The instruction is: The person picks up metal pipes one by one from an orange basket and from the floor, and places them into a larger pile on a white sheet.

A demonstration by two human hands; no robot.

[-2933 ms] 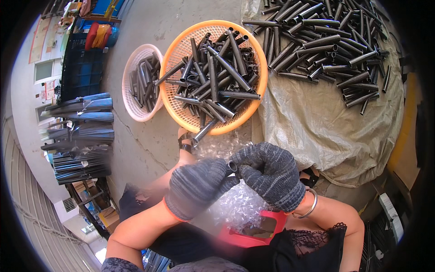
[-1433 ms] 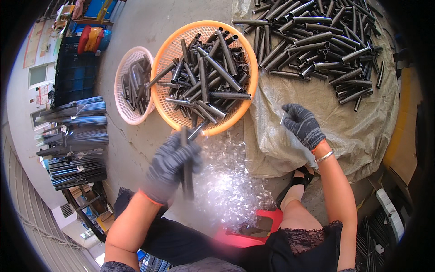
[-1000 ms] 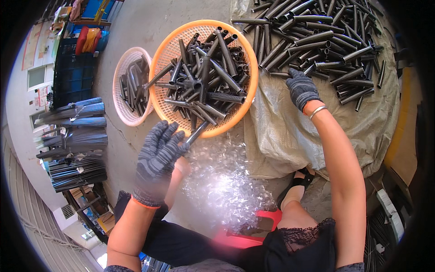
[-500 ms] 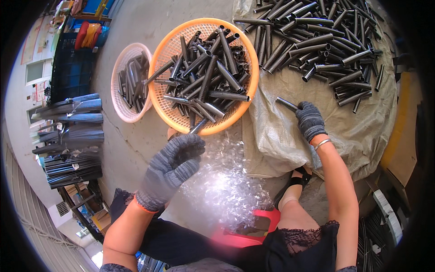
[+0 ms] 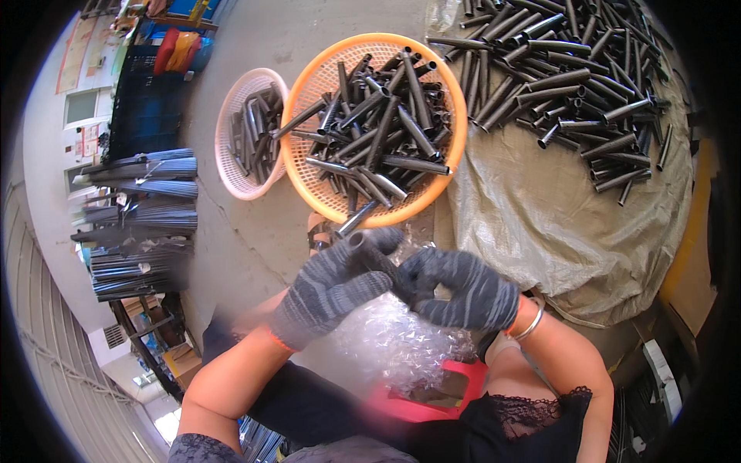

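In front of my lap, both grey knitted gloves meet at one short dark metal tube (image 5: pixel 376 259). My left hand (image 5: pixel 332 287) is closed round its upper part, with the open end showing between the fingers. The lower end is pinched in my right hand (image 5: pixel 461 288), and those fingers partly hide it. Just beyond my hands stands an orange plastic basket (image 5: pixel 460 147) heaped with similar tubes. One tube (image 5: pixel 356 219) slants over its near rim.
A smaller pink basket (image 5: pixel 225 158) with tubes stands left of the orange one. To the right, a loose pile of tubes (image 5: pixel 563 85) lies on a beige tarp (image 5: pixel 525 224). Clear plastic shreds (image 5: pixel 405 339) and a red plastic piece (image 5: pixel 409 405) are between my legs. Long rod bundles (image 5: pixel 147 216) sit at left.
My right hand has come from over the tarp leftward to my left hand, bringing a tube. My left hand has moved slightly right and closed on that tube.
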